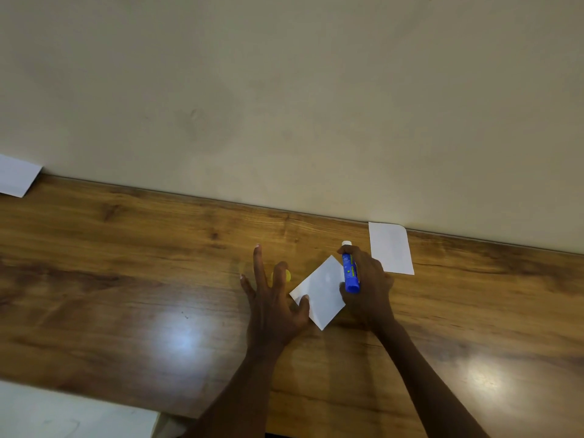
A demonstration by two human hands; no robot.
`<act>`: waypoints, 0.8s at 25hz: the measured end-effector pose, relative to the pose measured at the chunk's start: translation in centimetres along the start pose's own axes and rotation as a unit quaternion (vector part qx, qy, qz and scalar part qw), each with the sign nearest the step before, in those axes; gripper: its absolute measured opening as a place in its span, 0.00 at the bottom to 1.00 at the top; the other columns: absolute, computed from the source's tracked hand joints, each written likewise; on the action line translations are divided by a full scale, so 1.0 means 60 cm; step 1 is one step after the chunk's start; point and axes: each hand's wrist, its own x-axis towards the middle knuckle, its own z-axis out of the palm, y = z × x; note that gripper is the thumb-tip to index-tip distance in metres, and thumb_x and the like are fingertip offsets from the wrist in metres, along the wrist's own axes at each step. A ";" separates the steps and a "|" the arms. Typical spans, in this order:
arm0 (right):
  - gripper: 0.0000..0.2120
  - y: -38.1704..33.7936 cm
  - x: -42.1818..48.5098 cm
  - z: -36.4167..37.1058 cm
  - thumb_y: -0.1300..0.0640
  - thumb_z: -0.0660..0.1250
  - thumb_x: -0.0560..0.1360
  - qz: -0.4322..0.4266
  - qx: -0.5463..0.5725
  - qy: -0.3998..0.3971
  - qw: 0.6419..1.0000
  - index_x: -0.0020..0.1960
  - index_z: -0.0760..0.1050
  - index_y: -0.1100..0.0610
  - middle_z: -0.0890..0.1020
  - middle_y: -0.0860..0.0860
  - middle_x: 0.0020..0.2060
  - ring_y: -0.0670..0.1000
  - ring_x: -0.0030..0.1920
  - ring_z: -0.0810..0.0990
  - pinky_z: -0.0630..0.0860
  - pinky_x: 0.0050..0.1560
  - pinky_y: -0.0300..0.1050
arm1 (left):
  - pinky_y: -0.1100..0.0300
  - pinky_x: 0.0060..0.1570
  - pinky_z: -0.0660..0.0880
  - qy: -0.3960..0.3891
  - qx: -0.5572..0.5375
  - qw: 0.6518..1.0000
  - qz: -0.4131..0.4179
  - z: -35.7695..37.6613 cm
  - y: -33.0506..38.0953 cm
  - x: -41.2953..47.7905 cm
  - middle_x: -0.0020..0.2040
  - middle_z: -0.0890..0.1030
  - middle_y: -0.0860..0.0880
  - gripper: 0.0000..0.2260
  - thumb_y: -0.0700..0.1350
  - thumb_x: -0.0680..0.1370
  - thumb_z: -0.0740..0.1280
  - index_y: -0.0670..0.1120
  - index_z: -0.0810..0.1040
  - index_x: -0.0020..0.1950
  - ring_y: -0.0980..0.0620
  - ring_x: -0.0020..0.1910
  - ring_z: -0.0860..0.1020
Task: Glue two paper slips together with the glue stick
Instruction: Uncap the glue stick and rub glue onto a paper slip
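Note:
A white paper slip (320,292) lies turned like a diamond on the wooden table (126,263). My left hand (275,298) is spread flat, its thumb pressing the slip's left corner. My right hand (368,286) grips a blue glue stick (350,270), uncapped, its white tip pointing away from me, just right of the slip. A yellow cap (287,275) lies on the table, partly hidden behind my left fingers. A second white paper slip (391,248) lies farther back on the right, by the wall.
A cream wall (284,105) runs along the table's far edge. Another white sheet (15,175) leans at the far left. A white surface (72,412) sits below the table's front edge at the lower left.

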 end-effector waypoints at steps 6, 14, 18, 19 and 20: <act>0.07 -0.036 -0.030 0.036 0.61 0.61 0.75 0.067 0.359 -0.055 0.929 0.39 0.73 0.55 0.75 0.53 0.28 0.42 0.23 0.73 0.71 0.30 0.32 | 0.29 0.63 0.54 0.000 -0.005 1.000 0.003 0.002 -0.001 -0.001 0.73 0.54 0.32 0.25 0.51 0.65 0.70 0.43 0.68 0.57 0.33 0.70 0.60; 0.10 -0.042 -0.014 0.045 0.66 0.67 0.70 0.016 0.268 -0.112 0.957 0.33 0.72 0.55 0.75 0.50 0.28 0.44 0.27 0.73 0.70 0.29 0.27 | 0.30 0.64 0.52 0.003 -0.021 1.000 0.008 0.001 -0.002 -0.001 0.73 0.53 0.33 0.26 0.54 0.65 0.66 0.47 0.62 0.58 0.35 0.70 0.59; 0.01 -0.035 -0.010 0.047 0.66 0.67 0.70 0.008 0.268 -0.118 0.956 0.40 0.76 0.64 0.79 0.59 0.33 0.48 0.32 0.73 0.70 0.33 0.28 | 0.29 0.64 0.51 -0.008 -0.016 1.000 0.007 0.003 -0.004 0.000 0.73 0.52 0.33 0.27 0.51 0.65 0.70 0.41 0.69 0.59 0.34 0.71 0.57; 0.02 -0.033 -0.009 0.047 0.66 0.67 0.70 0.001 0.260 -0.122 0.958 0.41 0.76 0.65 0.79 0.59 0.34 0.47 0.32 0.73 0.70 0.34 0.28 | 0.30 0.64 0.51 -0.012 -0.014 1.000 0.007 0.003 -0.004 0.000 0.73 0.51 0.33 0.27 0.50 0.64 0.71 0.41 0.69 0.59 0.34 0.71 0.57; 0.03 -0.033 -0.007 0.046 0.65 0.67 0.70 -0.006 0.251 -0.128 0.959 0.42 0.76 0.66 0.79 0.58 0.35 0.47 0.33 0.74 0.70 0.34 0.27 | 0.30 0.65 0.51 -0.013 -0.013 1.000 0.009 0.003 -0.005 0.001 0.73 0.50 0.34 0.27 0.50 0.64 0.71 0.41 0.69 0.59 0.35 0.71 0.57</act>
